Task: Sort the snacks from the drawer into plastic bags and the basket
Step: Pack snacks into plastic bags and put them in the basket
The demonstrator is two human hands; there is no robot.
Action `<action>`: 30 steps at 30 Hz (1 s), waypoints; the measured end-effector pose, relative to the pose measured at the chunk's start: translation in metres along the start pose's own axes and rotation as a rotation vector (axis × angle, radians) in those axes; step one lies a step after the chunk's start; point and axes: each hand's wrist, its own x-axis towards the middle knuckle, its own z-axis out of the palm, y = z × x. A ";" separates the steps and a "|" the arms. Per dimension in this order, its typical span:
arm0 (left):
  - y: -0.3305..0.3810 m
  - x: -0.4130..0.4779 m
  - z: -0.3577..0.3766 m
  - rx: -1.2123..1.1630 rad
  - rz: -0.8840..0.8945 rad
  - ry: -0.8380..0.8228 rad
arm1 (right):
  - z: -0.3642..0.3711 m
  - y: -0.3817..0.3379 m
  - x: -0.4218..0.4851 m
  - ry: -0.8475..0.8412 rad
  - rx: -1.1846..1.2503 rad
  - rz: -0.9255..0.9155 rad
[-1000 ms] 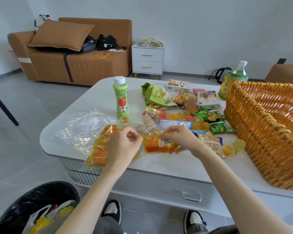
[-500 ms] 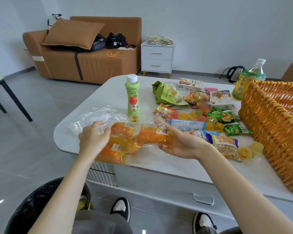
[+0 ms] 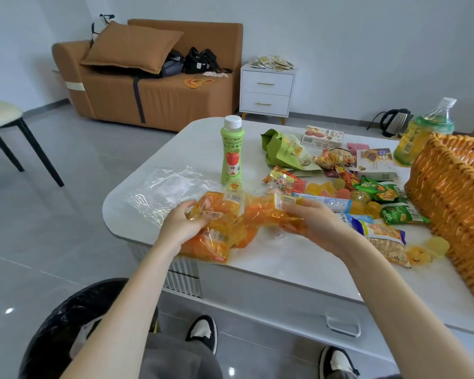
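On the near left of the white table (image 3: 285, 269) lies a clear plastic bag (image 3: 222, 239) stuffed with orange bread packets. My left hand (image 3: 179, 224) grips the bag and a packet inside it at its left end. My right hand (image 3: 312, 225) holds another orange bread packet (image 3: 268, 214) at the bag's right end. An empty clear plastic bag (image 3: 164, 190) lies flat behind my left hand. The wicker basket (image 3: 454, 203) stands tilted at the right edge. Loose snacks (image 3: 367, 187) are spread between my hands and the basket.
A green apple juice bottle (image 3: 231, 151) stands behind the bags, a green tea bottle (image 3: 424, 132) behind the basket. A black-lined bin (image 3: 74, 324) sits on the floor at my left knee. The table drawer handle (image 3: 342, 324) faces me. A chair (image 3: 0, 116) stands left.
My left hand moved from the bag's left edge onto the packets inside. My right hand rose and now holds a packet at the bag's right end. The view shifted left.
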 end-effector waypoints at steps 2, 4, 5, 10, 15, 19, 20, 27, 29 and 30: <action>0.001 0.000 0.001 -0.009 -0.002 0.019 | -0.005 -0.002 -0.001 0.012 0.083 0.086; 0.002 -0.002 0.002 -0.027 0.000 0.030 | -0.008 -0.002 -0.003 0.005 0.251 0.230; 0.003 -0.002 0.003 -0.032 0.000 0.029 | -0.008 -0.002 -0.004 -0.003 0.317 0.278; 0.006 -0.003 0.005 -0.037 0.015 0.018 | -0.008 0.001 -0.006 0.058 0.296 0.206; 0.010 -0.004 0.011 -0.041 0.018 -0.026 | -0.010 0.001 -0.004 0.076 0.070 0.123; 0.012 -0.003 0.018 -0.072 0.001 -0.053 | -0.005 0.001 -0.002 -0.079 0.254 0.208; 0.013 -0.002 0.019 -0.087 -0.001 -0.057 | -0.006 0.001 -0.001 -0.109 0.256 0.194; 0.012 0.000 0.023 -0.132 -0.015 -0.061 | -0.005 0.014 0.007 0.216 -0.591 -0.161; 0.013 0.000 0.023 -0.150 -0.031 -0.050 | 0.000 0.012 0.004 0.195 -0.547 -0.166; 0.014 0.000 0.023 -0.158 -0.037 -0.045 | 0.001 0.008 0.002 0.149 -0.539 -0.142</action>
